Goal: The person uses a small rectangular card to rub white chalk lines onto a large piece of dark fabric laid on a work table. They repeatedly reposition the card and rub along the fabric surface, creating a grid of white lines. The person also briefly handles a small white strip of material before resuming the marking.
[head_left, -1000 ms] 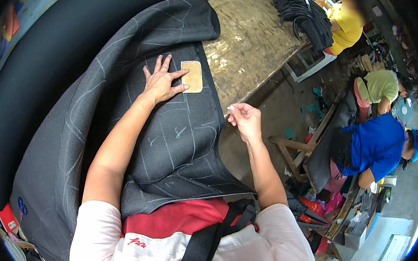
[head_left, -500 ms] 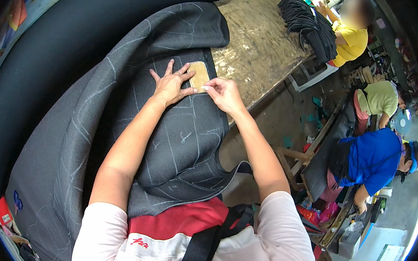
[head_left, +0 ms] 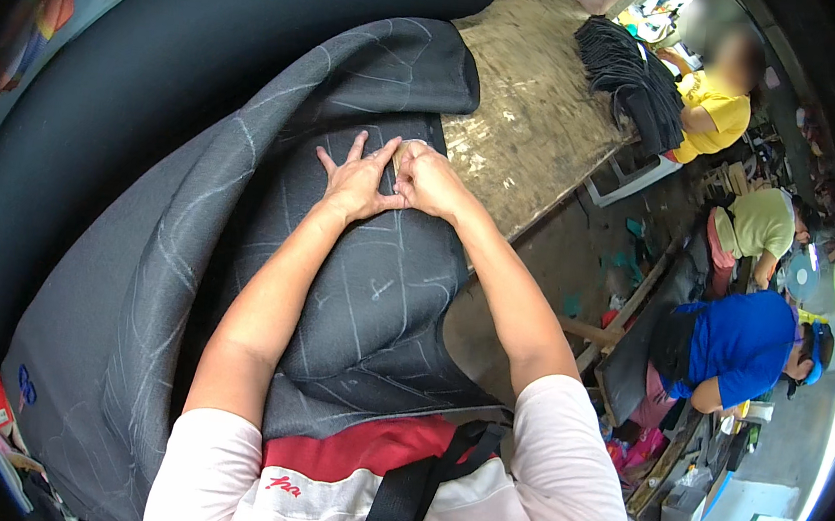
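Observation:
My left hand [head_left: 354,186] lies with spread fingers on dark grey cloth [head_left: 355,285] marked with pale lines, its fingertips at the left edge of a small tan template [head_left: 397,162]. My right hand [head_left: 429,183] is closed in a pinch over the template and hides most of it. The small piece of white chalk in that pinch is now covered by the fingers. Both thumbs nearly meet at the template's lower end. The cloth lies partly on the worn wooden table [head_left: 525,80] and drapes down towards me, with a curled fold on the left.
A thick black roll [head_left: 121,101] curves along the left and far side. On the table's far right lies a stack of black strips [head_left: 628,75], near a person in yellow [head_left: 718,119]. Two others, in pale green [head_left: 758,223] and blue [head_left: 737,336], work at the right.
My right hand has moved from the template's lower right corner up over it, covering more of it. My left hand stays spread beside it. The whole view has shifted slightly.

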Tool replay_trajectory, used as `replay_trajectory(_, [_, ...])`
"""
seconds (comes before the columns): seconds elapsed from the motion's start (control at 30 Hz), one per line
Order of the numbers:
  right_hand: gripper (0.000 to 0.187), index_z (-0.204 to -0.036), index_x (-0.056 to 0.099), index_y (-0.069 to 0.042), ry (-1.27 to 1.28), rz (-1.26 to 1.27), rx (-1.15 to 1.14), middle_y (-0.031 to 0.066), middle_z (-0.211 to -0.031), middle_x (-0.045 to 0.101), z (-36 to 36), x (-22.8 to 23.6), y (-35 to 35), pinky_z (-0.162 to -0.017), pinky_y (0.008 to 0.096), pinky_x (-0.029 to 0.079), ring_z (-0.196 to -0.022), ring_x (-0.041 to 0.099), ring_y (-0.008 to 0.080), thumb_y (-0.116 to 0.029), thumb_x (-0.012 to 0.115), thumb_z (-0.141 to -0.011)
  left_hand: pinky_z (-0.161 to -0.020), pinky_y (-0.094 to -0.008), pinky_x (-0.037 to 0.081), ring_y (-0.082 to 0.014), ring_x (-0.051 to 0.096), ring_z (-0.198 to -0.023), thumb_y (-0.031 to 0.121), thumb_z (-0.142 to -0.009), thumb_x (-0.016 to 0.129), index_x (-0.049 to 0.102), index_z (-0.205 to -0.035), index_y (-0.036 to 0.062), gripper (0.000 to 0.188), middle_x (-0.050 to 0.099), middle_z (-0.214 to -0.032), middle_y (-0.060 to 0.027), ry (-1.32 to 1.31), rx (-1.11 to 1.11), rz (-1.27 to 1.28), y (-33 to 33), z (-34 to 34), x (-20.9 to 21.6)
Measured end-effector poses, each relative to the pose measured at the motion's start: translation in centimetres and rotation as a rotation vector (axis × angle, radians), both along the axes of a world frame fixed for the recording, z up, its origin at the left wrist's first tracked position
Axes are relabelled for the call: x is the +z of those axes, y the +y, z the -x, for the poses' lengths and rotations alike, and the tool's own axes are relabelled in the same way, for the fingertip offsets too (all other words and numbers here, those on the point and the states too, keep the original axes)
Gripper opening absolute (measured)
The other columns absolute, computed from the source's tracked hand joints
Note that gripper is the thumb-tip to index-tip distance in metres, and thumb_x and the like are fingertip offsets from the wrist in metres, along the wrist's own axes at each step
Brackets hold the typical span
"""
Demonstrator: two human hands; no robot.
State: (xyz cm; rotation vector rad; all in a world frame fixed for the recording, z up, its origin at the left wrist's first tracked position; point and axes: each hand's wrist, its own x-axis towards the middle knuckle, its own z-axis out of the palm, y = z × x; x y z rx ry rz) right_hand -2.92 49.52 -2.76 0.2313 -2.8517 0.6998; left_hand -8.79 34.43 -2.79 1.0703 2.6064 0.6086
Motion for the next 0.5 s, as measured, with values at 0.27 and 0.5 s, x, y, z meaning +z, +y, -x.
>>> replay_trajectory(0.27, [0.003, -0.065, 0.067, -0.005, 0.028, -0.13, -0.191, 0.0166, -0.079, 0.059, 5.6, -0.2, 0.1, -0.074, 0.037, 0.049, -0.081, 0.058, 0.0295, -0.007, 0.065, -0.065, -0.099, -0.0734, 0.007, -0.0308, 0.015, -0.139, 0.056, -0.065, 0.072, 0.006, -0.146, 0.0139, 0.113, 0.027, -0.147, -0.0161, 0.078, 0.108, -0.052, 0.4, -0.4, -1.0])
replay_trajectory(0.5, [0.012, -0.068, 0.07, -0.004, -0.015, -0.189, -0.329, 0.0118, -0.072, 0.067, 6.4, 0.0, 0.3, -0.077, 0.0362, 0.049, -0.084, 0.059, 0.0286, -0.015, 0.069, -0.065, -0.099, -0.0728, 0.009, -0.0377, 0.011, -0.139, 0.051, -0.066, 0.073, 0.03, -0.142, 0.0183, 0.093, 0.022, -0.148, -0.0169, 0.128, 0.072, -0.061, 0.0, -0.8, -0.7])
